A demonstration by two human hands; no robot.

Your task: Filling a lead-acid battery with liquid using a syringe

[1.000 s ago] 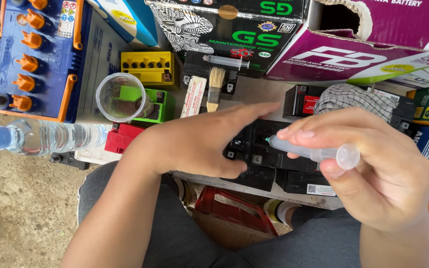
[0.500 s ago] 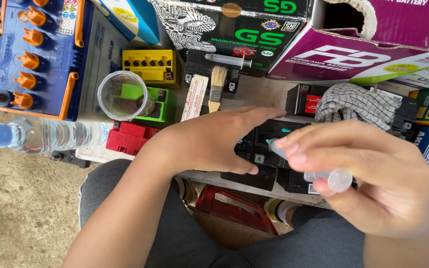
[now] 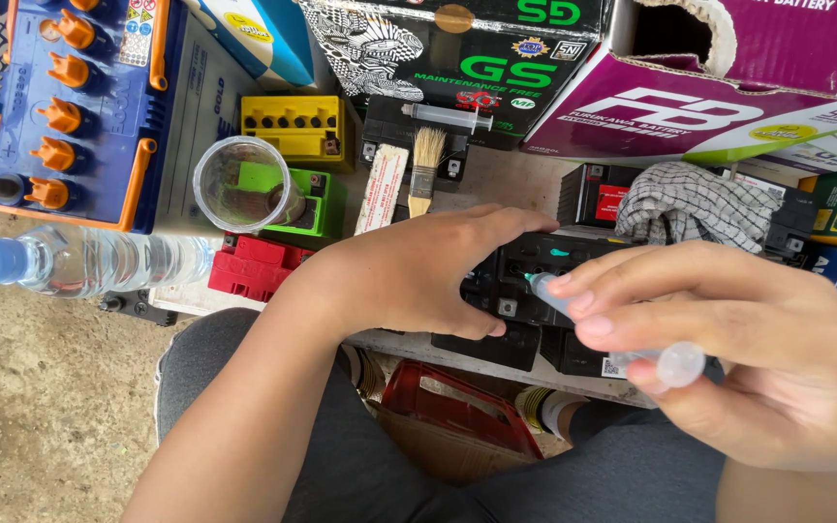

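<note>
A large blue battery (image 3: 99, 116) with a row of orange caps (image 3: 58, 114) and orange handles sits at the far left. A clear plastic water bottle (image 3: 89, 260) with a blue cap lies on its side in front of it. Just to the right stands a clear plastic cup (image 3: 241, 184), partly over a small green battery (image 3: 317, 203), with a red battery (image 3: 256, 269) below and a yellow one (image 3: 291, 128) above. A paintbrush (image 3: 425, 167) with pale bristles lies beside a flat white stick (image 3: 381, 189), and a spare syringe (image 3: 446, 117) rests above them. A black printed carton (image 3: 457, 48) and a purple carton (image 3: 728, 97) stand behind. A checked cloth (image 3: 695, 205) lies crumpled on black batteries at the right.
</note>
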